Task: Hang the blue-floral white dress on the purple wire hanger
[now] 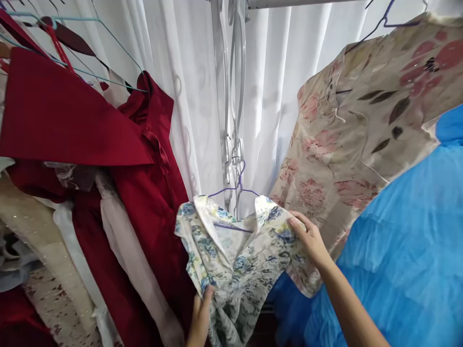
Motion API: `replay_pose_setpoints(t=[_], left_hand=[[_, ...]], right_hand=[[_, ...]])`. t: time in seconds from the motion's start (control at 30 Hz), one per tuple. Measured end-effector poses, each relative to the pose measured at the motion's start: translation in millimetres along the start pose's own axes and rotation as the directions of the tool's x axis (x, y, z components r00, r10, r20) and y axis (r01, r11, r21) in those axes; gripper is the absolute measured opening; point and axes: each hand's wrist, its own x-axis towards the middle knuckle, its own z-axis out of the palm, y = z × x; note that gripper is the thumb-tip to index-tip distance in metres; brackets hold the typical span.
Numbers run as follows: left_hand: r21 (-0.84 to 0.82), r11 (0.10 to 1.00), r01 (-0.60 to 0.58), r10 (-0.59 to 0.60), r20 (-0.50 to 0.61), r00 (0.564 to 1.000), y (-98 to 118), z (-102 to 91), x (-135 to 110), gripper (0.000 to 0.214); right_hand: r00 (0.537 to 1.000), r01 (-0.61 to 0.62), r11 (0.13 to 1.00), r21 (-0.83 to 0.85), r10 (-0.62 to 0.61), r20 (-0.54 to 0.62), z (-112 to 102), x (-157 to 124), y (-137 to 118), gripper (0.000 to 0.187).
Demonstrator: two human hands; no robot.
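Observation:
A white blouse with a blue and green flower print point(238, 260) hangs on a purple wire hanger point(237, 185) in the lower middle of the view. My right hand point(309, 236) is closed on the blouse's right shoulder, thumb and fingers pinching the cloth. My left hand point(200, 313) grips the blouse's lower left side from below, with the thumb on the front of the fabric.
Dark red garments point(72, 120) on teal and red hangers fill the left, with pale dresses below them. A cream dress with pink flowers point(365, 125) hangs on the right over bright blue tulle point(408, 250). White curtains and a metal rack post point(231, 96) stand behind.

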Motion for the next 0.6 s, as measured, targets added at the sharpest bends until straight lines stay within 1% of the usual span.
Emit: replay_pose_setpoints(t=[0.03, 0.07, 0.1, 0.13, 0.17, 0.2, 0.23, 0.27, 0.3, 0.33, 0.37, 0.4, 0.47, 0.53, 0.6], left_hand=[[0.054, 0.998, 0.007, -0.008, 0.016, 1.0, -14, -6.9, -7, 0.065], [0.093, 0.996, 0.012, -0.015, 0.026, 1.0, -24, -11.9, -14, 0.062], [0.116, 0.993, 0.018, -0.02, 0.019, 1.0, -30, -15.2, -20, 0.06], [0.134, 0.991, 0.022, -0.021, -0.004, 1.0, -35, -16.8, -26, 0.06], [0.149, 0.989, 0.022, -0.018, -0.031, 0.999, -37, -17.4, -30, 0.059], [0.165, 0.986, 0.017, -0.008, -0.053, 0.999, -38, -17.2, -32, 0.059], [0.185, 0.983, 0.009, 0.003, -0.064, 0.998, -38, -17.0, -34, 0.057], [0.211, 0.978, 0.002, 0.012, -0.066, 0.998, -38, -17.0, -36, 0.056], [0.242, 0.97, 0.0, 0.013, -0.051, 0.999, -38, -17.4, -36, 0.055], [0.276, 0.961, -0.003, 0.012, -0.032, 0.999, -37, -18.3, -36, 0.053], [0.309, 0.951, -0.007, 0.011, -0.012, 1.0, -37, -19.5, -36, 0.052], [0.339, 0.941, -0.008, 0.007, 0.005, 1.0, -36, -20.6, -36, 0.051], [0.379, 0.925, -0.011, 0.001, 0.028, 1.0, -36, -21.8, -38, 0.051], [0.381, 0.925, -0.009, 0.007, 0.008, 1.0, -36, -20.3, -41, 0.05], [0.357, 0.934, -0.003, 0.004, -0.003, 1.0, -36, -16.6, -45, 0.05]], right_hand=[[0.974, 0.05, 0.997, -0.057, -0.062, -0.217, 0, -6, 9, 0.048], [0.897, 0.075, 0.992, -0.102, -0.111, -0.427, 2, -15, 19, 0.049], [0.796, 0.076, 0.989, -0.128, -0.137, -0.589, 5, -27, 29, 0.045], [0.719, 0.064, 0.989, -0.136, -0.14, -0.681, 11, -42, 38, 0.037], [0.719, 0.044, 0.992, -0.12, -0.114, -0.685, 20, -58, 46, 0.027], [0.772, 0.022, 0.995, -0.101, -0.081, -0.631, 32, -75, 52, 0.024], [0.875, -0.004, 0.997, -0.08, -0.035, -0.483, 46, -91, 57, 0.03], [0.98, -0.051, 0.998, -0.031, 0.044, -0.192, 62, -105, 61, 0.034], [0.989, -0.123, 0.992, -0.007, 0.124, 0.086, 77, -117, 63, 0.032], [0.964, -0.16, 0.987, 0.0, 0.157, 0.213, 90, -124, 64, 0.032], [0.931, -0.19, 0.982, 0.001, 0.179, 0.319, 101, -128, 64, 0.033], [0.912, -0.202, 0.979, -0.007, 0.19, 0.364, 109, -128, 63, 0.034], [0.906, -0.19, 0.981, -0.028, 0.187, 0.379, 115, -121, 60, 0.038], [0.906, -0.174, 0.983, -0.05, 0.18, 0.384, 112, -110, 59, 0.039], [0.905, -0.173, 0.982, -0.072, 0.188, 0.381, 108, -104, 58, 0.034]])
